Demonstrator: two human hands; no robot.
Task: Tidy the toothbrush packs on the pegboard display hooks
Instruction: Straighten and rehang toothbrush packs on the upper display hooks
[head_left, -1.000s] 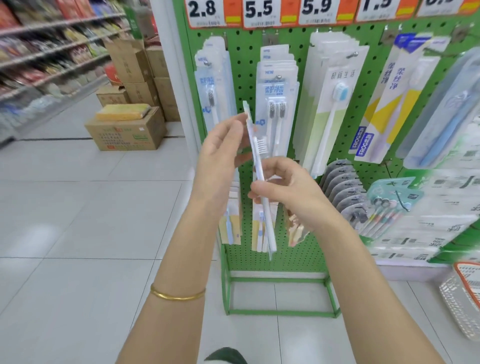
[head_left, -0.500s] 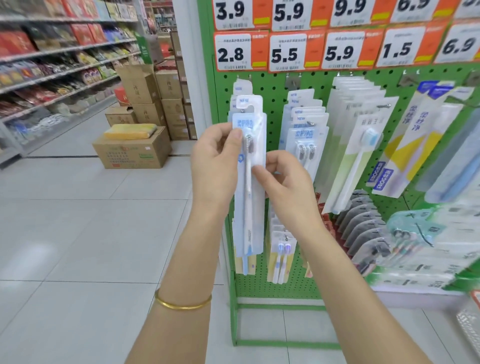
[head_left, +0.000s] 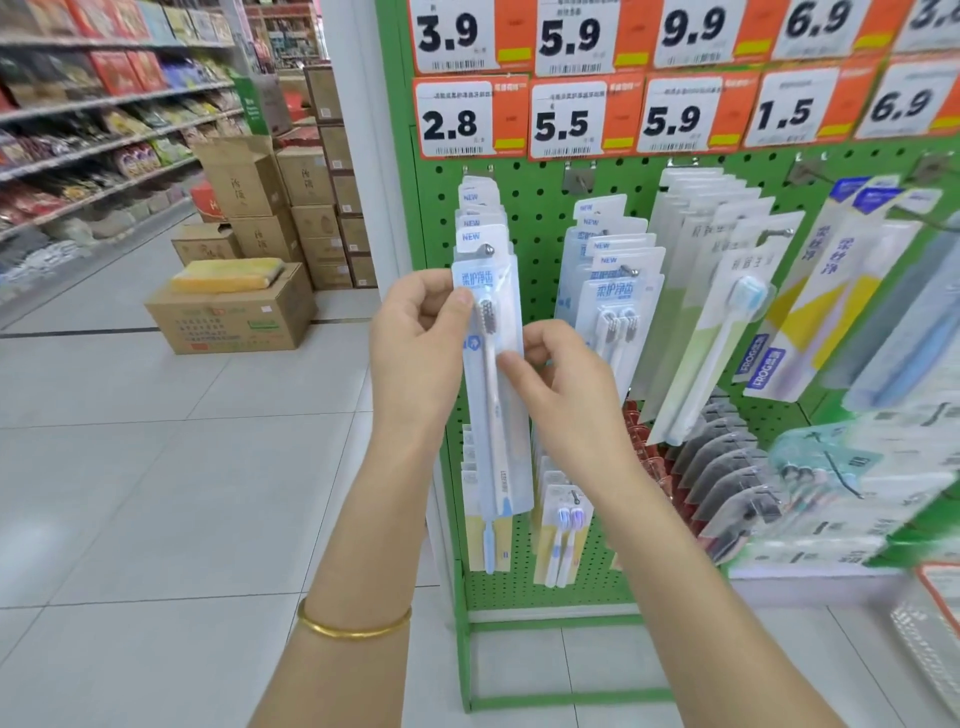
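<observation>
Front toothbrush pack (head_left: 493, 457) hangs upright on the leftmost hook (head_left: 488, 251), under the 2.8 price tag (head_left: 452, 122), right by the pegboard (head_left: 540, 218)'s left edge. Left hand (head_left: 415, 353) pinches its left edge near the top, and right hand (head_left: 561, 395) pinches the right edge lower down. Twin-brush packs (head_left: 618, 312) hang just beside it on the right, with open floor (head_left: 156, 493) to the left.

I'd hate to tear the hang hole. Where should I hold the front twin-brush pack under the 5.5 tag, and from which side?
Probably its flat side edges just below the hook, coming from the front: the twin-brush pack hangs face-out, upright, with other packs stacked close behind.
</observation>
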